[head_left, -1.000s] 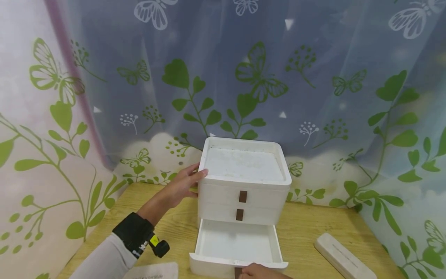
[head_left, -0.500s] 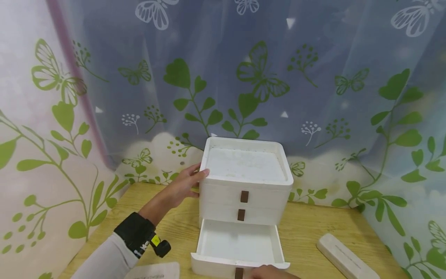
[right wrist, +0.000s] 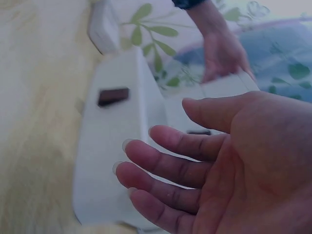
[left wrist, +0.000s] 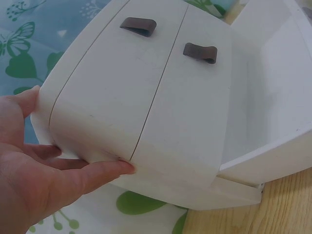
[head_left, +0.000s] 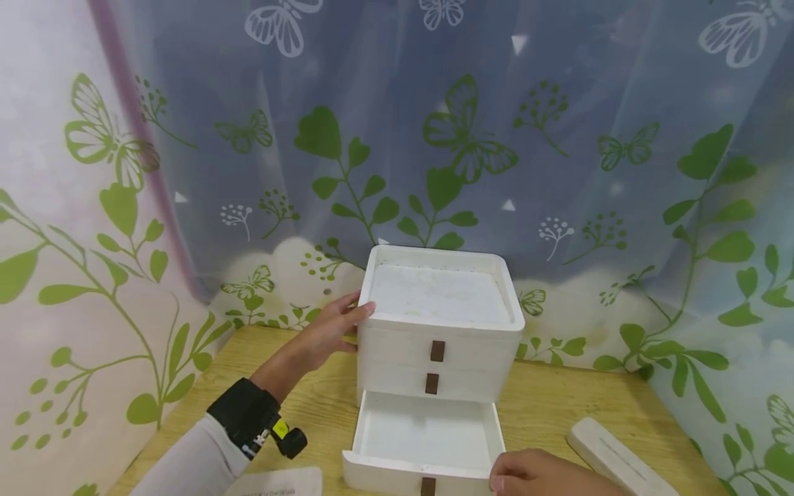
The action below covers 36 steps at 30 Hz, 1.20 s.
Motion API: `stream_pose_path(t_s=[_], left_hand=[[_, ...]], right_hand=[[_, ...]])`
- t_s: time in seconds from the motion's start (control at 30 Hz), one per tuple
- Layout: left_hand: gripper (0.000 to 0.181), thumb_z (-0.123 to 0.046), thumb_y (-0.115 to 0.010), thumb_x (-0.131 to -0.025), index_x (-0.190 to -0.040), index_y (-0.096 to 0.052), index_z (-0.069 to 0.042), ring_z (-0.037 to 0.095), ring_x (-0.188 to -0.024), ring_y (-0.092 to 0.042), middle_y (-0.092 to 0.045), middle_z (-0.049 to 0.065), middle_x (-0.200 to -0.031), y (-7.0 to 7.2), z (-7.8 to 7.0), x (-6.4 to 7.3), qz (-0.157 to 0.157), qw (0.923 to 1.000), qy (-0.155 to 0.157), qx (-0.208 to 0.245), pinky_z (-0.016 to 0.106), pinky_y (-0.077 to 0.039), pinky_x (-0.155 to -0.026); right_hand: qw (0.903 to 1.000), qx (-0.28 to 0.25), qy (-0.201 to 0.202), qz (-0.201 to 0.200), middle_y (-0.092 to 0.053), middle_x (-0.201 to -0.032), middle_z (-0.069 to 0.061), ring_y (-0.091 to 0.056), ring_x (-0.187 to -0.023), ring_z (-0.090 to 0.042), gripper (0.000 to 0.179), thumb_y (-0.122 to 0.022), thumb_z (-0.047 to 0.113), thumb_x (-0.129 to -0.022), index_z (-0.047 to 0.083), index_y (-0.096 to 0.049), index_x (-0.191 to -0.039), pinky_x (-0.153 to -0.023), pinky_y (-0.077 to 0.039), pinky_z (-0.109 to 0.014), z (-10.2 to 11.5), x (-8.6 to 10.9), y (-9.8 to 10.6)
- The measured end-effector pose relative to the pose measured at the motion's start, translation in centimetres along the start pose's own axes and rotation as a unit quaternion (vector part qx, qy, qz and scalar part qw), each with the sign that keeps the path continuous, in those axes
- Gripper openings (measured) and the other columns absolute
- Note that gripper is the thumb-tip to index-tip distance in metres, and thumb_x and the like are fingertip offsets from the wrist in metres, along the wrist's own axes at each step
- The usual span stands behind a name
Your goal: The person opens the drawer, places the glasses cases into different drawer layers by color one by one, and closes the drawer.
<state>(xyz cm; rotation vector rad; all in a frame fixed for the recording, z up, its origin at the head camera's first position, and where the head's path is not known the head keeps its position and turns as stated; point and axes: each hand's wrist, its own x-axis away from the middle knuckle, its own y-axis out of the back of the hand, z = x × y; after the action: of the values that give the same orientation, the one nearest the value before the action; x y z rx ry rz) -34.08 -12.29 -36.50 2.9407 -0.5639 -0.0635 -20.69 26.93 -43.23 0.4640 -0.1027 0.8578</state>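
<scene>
A white desktop drawer cabinet (head_left: 397, 355) stands on the table, with brown tab handles on its fronts. Its bottom drawer (head_left: 384, 472) is pulled out and bare inside; the two drawers above are closed. My left hand (head_left: 329, 331) steadies the cabinet's left side, thumb at the top rim and extended fingers against the side wall, as the left wrist view (left wrist: 48, 170) also shows. My right hand (head_left: 542, 474) is at the right corner of the open drawer's front. In the right wrist view its fingers (right wrist: 170, 165) are loosely spread beside the drawer front, holding nothing.
A long pale case (head_left: 620, 458) lies on the wooden table (head_left: 546, 393) to the right. Another pale flat item with print (head_left: 279, 481) is at the lower left. A curtain (head_left: 372, 138) with leaves and butterflies hangs behind the cabinet.
My right hand has left the bottom drawer's brown handle and moved right to the drawer's front corner. The drawer stays pulled out, and my left hand keeps its place on the cabinet.
</scene>
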Motion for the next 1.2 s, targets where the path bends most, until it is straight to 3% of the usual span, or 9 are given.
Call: stream_pose_path(t_s=[0.1, 0.27, 0.47, 0.53, 0.63, 0.77, 0.83, 0.97, 1.2], left_hand=[[0.074, -0.051, -0.056, -0.105, -0.166, -0.025, -0.023, 0.042, -0.142, -0.052, -0.049, 0.016, -0.157, -0.1, 0.0, -0.1, 0.000, 1.0000, 0.001, 0.000, 0.064, -0.048, -0.109], [0.075, -0.050, -0.057, -0.105, -0.166, -0.024, -0.022, 0.043, -0.141, -0.052, -0.047, 0.016, -0.159, 0.0, 0.0, -0.1, -0.003, 1.0000, 0.002, 0.000, 0.064, -0.049, -0.108], [0.075, -0.051, -0.057, -0.104, -0.166, -0.025, -0.023, 0.042, -0.142, -0.051, -0.048, 0.016, -0.158, 0.0, 0.2, -0.2, 0.000, 1.0000, 0.000, 0.002, 0.064, -0.049, -0.108], [0.075, -0.052, -0.057, -0.104, -0.166, -0.025, -0.023, 0.042, -0.142, -0.051, -0.048, 0.016, -0.158, 0.0, 0.3, -0.2, 0.000, 1.0000, 0.000, 0.003, 0.064, -0.049, -0.108], [0.077, -0.054, -0.057, -0.104, -0.166, -0.024, -0.024, 0.042, -0.143, -0.050, -0.046, 0.015, -0.160, 0.1, 0.4, -0.2, 0.001, 1.0000, -0.002, -0.002, 0.064, -0.049, -0.109], [0.077, -0.055, -0.056, -0.103, -0.166, -0.023, -0.024, 0.042, -0.144, -0.049, -0.042, 0.014, -0.163, 0.1, 0.3, -0.1, 0.002, 0.9999, -0.004, -0.009, 0.065, -0.048, -0.109], [0.077, -0.055, -0.056, -0.103, -0.166, -0.023, -0.025, 0.042, -0.145, -0.048, -0.042, 0.013, -0.163, 0.1, 0.3, -0.1, 0.002, 1.0000, -0.003, -0.009, 0.065, -0.047, -0.110], [0.077, -0.055, -0.057, -0.103, -0.166, -0.024, -0.025, 0.042, -0.144, -0.049, -0.043, 0.013, -0.162, 0.1, 0.3, -0.1, -0.004, 0.9999, 0.001, -0.010, 0.065, -0.048, -0.109], [0.075, -0.054, -0.058, -0.103, -0.165, -0.026, -0.028, 0.040, -0.143, -0.051, -0.045, 0.010, -0.161, 0.0, 0.2, -0.1, -0.006, 1.0000, -0.001, -0.007, 0.065, -0.048, -0.109]], right_hand=[[0.9987, 0.017, -0.030, -0.038, -0.065, -0.097, 0.001, -0.059, -0.083, -0.005, 0.034, -0.049, 0.029, -0.111, 0.000, -0.066, -0.112, -0.071, -0.048, -0.023, 0.7, 1.4, 0.9], [0.9880, 0.107, -0.062, -0.093, -0.068, -0.123, -0.008, -0.062, -0.107, -0.017, 0.033, -0.051, 0.035, -0.110, 0.009, -0.066, -0.124, -0.084, -0.052, -0.035, 0.3, 2.8, 3.2], [0.9684, 0.143, -0.116, -0.168, -0.059, -0.138, -0.029, -0.062, -0.118, -0.042, 0.056, -0.058, 0.038, -0.106, -0.005, -0.053, -0.141, -0.090, -0.055, -0.057, -1.6, 3.9, 5.8], [0.9567, 0.169, -0.133, -0.197, -0.054, -0.142, -0.036, -0.059, -0.121, -0.050, 0.065, -0.062, 0.039, -0.104, -0.010, -0.049, -0.143, -0.093, -0.053, -0.062, -2.6, 4.2, 6.5], [0.9307, 0.234, -0.159, -0.232, -0.051, -0.143, -0.039, -0.054, -0.125, -0.057, 0.074, -0.067, 0.042, -0.100, -0.014, -0.047, -0.144, -0.097, -0.051, -0.065, -4.4, 4.6, 7.5], [0.8998, 0.295, -0.209, -0.244, -0.049, -0.138, -0.044, -0.051, -0.124, -0.062, 0.085, -0.071, 0.047, -0.096, -0.018, -0.043, -0.143, -0.095, -0.049, -0.068, -6.9, 5.5, 8.7], [0.8917, 0.303, -0.239, -0.237, -0.049, -0.134, -0.047, -0.052, -0.121, -0.062, 0.092, -0.073, 0.051, -0.094, -0.022, -0.042, -0.141, -0.093, -0.050, -0.066, -8.1, 5.9, 9.4], [0.8843, 0.289, -0.289, -0.226, -0.052, -0.127, -0.047, -0.057, -0.116, -0.057, 0.099, -0.074, 0.055, -0.091, -0.027, -0.042, -0.135, -0.094, -0.051, -0.062, -10.0, 6.6, 10.3], [0.8742, 0.304, -0.300, -0.231, -0.067, -0.102, -0.022, -0.062, -0.091, -0.028, 0.086, -0.081, 0.047, -0.088, -0.028, -0.052, -0.119, -0.084, -0.055, -0.049, -11.9, 7.2, 10.6]])
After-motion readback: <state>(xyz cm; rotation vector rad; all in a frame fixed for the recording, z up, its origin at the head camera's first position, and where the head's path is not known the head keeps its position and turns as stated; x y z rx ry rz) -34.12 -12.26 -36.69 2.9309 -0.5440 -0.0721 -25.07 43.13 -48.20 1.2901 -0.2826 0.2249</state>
